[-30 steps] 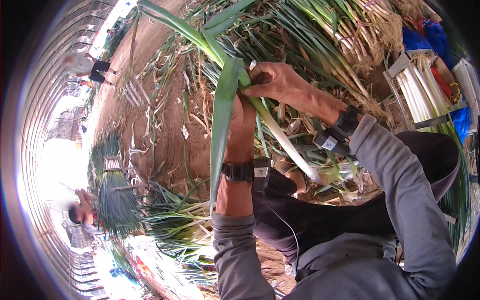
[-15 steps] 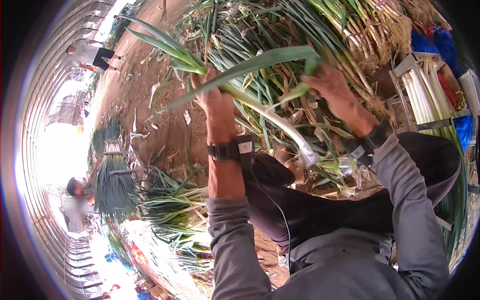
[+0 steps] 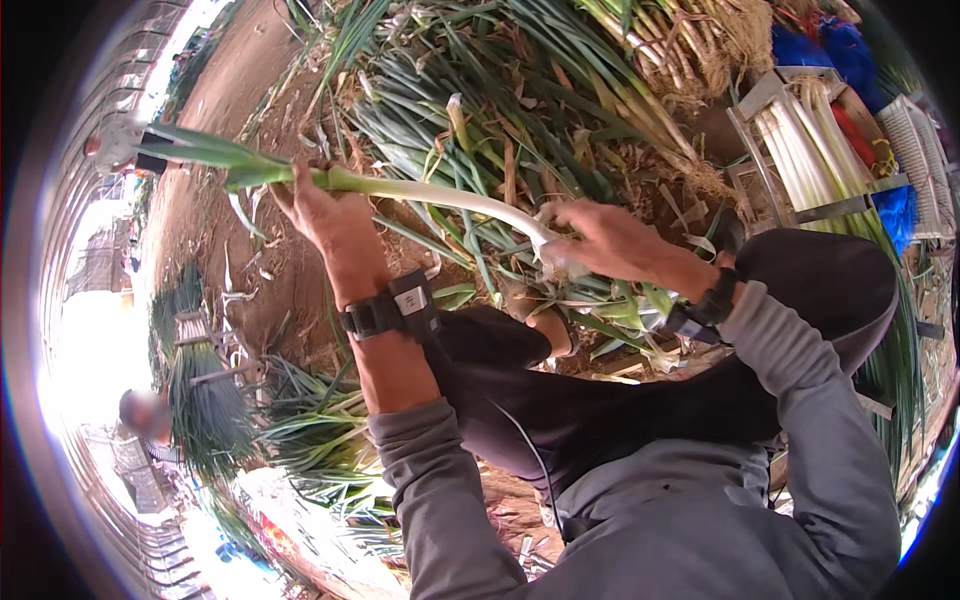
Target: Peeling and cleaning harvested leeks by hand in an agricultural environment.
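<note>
A long green onion (image 3: pixel 440 194) stretches across in front of me, its green leaves at the left and its pale stem bowing down to the right. My left hand (image 3: pixel 335 218) is closed around the green part just below where the leaves split. At the root end, the fingers of my right hand (image 3: pixel 618 246) pinch the white tip; the roots are mostly hidden there. Below and beyond both hands lies a large heap of green onions (image 3: pixel 430 120) with loose, dried leaves among them.
Rooty, untrimmed onions (image 3: pixel 690 50) lie at the far right. A metal rack (image 3: pixel 745 135) beside my right knee holds clean white-stemmed onions (image 3: pixel 800 140). More onions (image 3: pixel 320 410) lie at the left, near another rack (image 3: pixel 225 370). A person (image 3: pixel 150 420) is at the far left.
My left hand has moved left with the green onion. My right hand has come down from the upper leaves to the root end, and the long leaf it was pulling is no longer in it.
</note>
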A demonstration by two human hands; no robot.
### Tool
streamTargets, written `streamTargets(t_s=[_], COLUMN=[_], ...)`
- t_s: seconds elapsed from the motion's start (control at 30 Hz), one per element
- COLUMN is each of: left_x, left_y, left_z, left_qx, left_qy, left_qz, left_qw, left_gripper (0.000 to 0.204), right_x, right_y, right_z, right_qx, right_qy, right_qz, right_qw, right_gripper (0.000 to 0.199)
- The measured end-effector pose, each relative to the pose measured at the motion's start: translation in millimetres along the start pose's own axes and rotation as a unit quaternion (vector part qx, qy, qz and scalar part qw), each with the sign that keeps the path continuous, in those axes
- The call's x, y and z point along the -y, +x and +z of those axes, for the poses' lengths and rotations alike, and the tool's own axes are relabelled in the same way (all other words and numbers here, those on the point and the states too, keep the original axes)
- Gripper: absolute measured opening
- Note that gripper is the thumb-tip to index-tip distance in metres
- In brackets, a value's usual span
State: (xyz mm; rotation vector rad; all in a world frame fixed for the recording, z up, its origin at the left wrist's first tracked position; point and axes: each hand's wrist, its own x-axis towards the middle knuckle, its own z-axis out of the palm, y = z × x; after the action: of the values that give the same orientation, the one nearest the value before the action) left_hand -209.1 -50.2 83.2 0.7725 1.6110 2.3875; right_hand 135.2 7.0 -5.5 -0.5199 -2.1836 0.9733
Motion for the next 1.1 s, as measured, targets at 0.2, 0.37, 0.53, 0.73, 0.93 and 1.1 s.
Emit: streamTargets(t_s=[0.2, 0.37, 0.53, 0.73, 0.93, 1.1], left_x=[8.7, -28.2, -54.6, -8.3, -0.8, 8.3], left_y=[22.7, -28.1, -16.6, -10.4, 3.9, -2.3], left_z=[-39.0, -9.5, -2.9, -26.2, -44.4, -26.9], left_qx=[0.127, 0.132, 0.163, 0.116, 0.152, 0.147], left_qy=[-0.107, 0.295, 0.411, 0.354, 0.453, 0.226], left_qz=[-0.053, -0.038, -0.004, -0.035, -0.002, -0.032], left_qw=[0.985, 0.946, 0.897, 0.927, 0.879, 0.962], left_gripper=[0.025, 0.039, 0.049, 0.020, 0.023, 0.016], right_x=[39.6, 53.4, 85.3, 77.2, 96.5, 123.2], right_y=[20.1, 13.6, 17.5, 20.3, 25.1, 15.9], right_z=[-11.3, -20.9, -18.4, -18.4, -23.4, -50.1], right_qx=[0.167, 0.253, 0.182, 0.177, 0.193, 0.172], right_qy=[0.094, -0.065, -0.055, -0.145, -0.226, -0.328], right_qz=[0.162, 0.039, -0.041, -0.080, -0.141, -0.196], right_qw=[0.968, 0.965, 0.981, 0.970, 0.944, 0.908], right_gripper=[0.032, 0.034, 0.032, 0.020, 0.017, 0.014])
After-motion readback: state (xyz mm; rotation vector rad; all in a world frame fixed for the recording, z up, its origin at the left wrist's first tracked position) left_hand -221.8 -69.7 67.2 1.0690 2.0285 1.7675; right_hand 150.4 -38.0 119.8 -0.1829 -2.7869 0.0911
